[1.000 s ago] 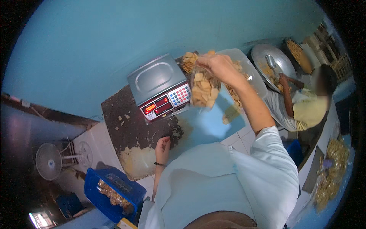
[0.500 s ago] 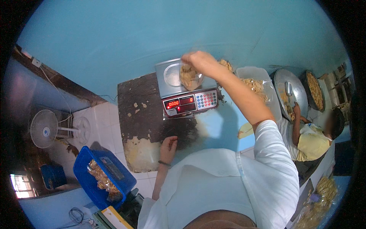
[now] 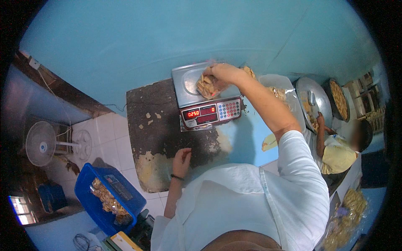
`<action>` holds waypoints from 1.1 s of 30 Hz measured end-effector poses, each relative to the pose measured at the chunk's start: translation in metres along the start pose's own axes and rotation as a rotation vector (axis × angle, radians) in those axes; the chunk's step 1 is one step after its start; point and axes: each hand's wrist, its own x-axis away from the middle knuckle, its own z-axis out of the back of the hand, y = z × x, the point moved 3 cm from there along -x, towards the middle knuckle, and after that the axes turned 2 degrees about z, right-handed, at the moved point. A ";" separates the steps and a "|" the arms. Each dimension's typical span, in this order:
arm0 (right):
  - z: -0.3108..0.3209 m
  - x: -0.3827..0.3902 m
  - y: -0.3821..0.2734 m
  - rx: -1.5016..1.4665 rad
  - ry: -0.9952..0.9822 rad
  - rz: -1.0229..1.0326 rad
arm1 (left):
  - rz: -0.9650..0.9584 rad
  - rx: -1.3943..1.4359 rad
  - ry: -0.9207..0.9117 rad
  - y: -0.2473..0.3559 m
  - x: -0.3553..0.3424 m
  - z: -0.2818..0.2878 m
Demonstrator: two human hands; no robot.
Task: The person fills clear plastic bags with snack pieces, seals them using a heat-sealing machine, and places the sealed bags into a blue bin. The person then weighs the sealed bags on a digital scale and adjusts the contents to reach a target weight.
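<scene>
On the steel pan of a digital scale (image 3: 209, 112) rests a clear plastic bag of light-brown chips (image 3: 206, 87). My right hand (image 3: 222, 73) reaches across from the right and grips the bag's top, with its fingers closed and partly hidden by the back of the hand. Red digits glow on the scale's front panel. My left hand (image 3: 181, 162), with a dark band at the wrist, hovers loosely over the table's near edge; its fingers are slightly bent and hold nothing.
The worn table (image 3: 157, 129) stands against a blue wall. Right of the scale are a clear tub (image 3: 289, 93) of chips and large round pans (image 3: 320, 94), where a co-worker (image 3: 339, 154) handles a scoop. At left stand a blue crate (image 3: 113, 196) of filled bags and a fan (image 3: 40, 143).
My right hand has lowered the bag onto the scale's pan, and the red reading has changed from zero to a higher value. My left hand stays nearly still. The co-worker's hand has shifted slightly.
</scene>
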 end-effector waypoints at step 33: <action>0.025 0.146 0.017 -0.071 0.395 0.319 | 0.066 0.154 -0.278 0.073 -0.014 -0.137</action>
